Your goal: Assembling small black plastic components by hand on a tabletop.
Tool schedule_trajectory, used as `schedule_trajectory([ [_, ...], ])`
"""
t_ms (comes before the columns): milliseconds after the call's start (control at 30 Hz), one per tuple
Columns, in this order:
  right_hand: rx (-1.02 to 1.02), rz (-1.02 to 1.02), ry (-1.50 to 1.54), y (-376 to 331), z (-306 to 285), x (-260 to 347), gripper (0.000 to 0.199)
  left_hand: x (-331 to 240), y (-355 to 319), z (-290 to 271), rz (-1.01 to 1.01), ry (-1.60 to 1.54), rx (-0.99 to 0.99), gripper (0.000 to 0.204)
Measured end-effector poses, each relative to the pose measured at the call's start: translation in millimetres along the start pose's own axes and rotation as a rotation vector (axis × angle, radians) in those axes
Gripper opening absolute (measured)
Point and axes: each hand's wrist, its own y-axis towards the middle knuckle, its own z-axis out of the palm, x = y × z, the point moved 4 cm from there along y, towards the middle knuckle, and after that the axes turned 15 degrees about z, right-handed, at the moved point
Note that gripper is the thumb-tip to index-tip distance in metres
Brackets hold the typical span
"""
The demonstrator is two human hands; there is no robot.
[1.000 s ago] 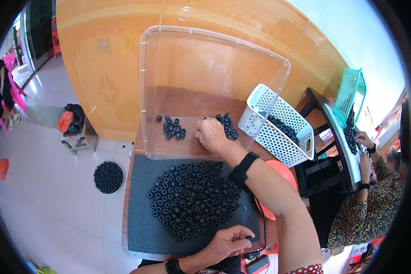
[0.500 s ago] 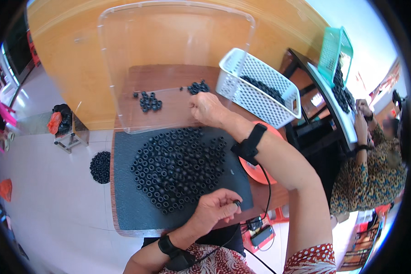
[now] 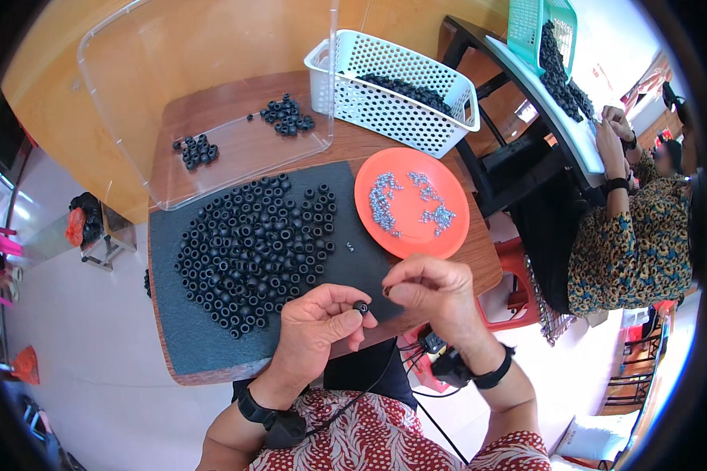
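Note:
My left hand [image 3: 320, 323] pinches a small black rubber ring [image 3: 360, 307] between thumb and fingers at the table's near edge. Right beside it, my right hand [image 3: 432, 292] holds a tiny metal piece at its fingertips, close to the ring. A large heap of the same black rings [image 3: 256, 246] lies on a dark grey mat [image 3: 188, 337] just beyond my left hand. An orange plate [image 3: 448, 235] with small silvery metal parts [image 3: 385, 202] sits beyond my right hand.
A clear plastic bin [image 3: 212, 47] lying open holds two small clusters of black rings [image 3: 287, 116]. A white perforated basket [image 3: 393, 90] with more rings stands behind the plate. At the right, another person [image 3: 636, 228] works at a table with a green basket [image 3: 538, 23].
My right hand has drawn back from the clear bin to the near edge, meeting my left hand. My left hand has lifted a ring off the mat. The view has shifted.

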Motion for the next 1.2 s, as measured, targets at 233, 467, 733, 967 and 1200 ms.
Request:
schedule_trajectory([
  [233,0.037,-0.147,0.170,-16,8,-9,0.019,4,-1,11,0.015,0.017,-0.040,0.023],
  [467,-0.120,-0.187,0.142,-21,11,-19,0.017,5,0,16,-0.006,0.058,-0.023,0.019],
  [733,-0.274,-0.404,-0.057,-24,9,-20,0.018,4,2,21,-0.015,0.070,-0.034,0.019],
  [967,-0.271,-0.165,0.188,-26,15,-23,0.016,3,0,23,0.028,0.168,-0.031,0.018],
  [1200,-0.365,-0.304,-0.016,-28,14,-25,0.015,3,0,21,0.061,0.233,-0.020,0.018],
])
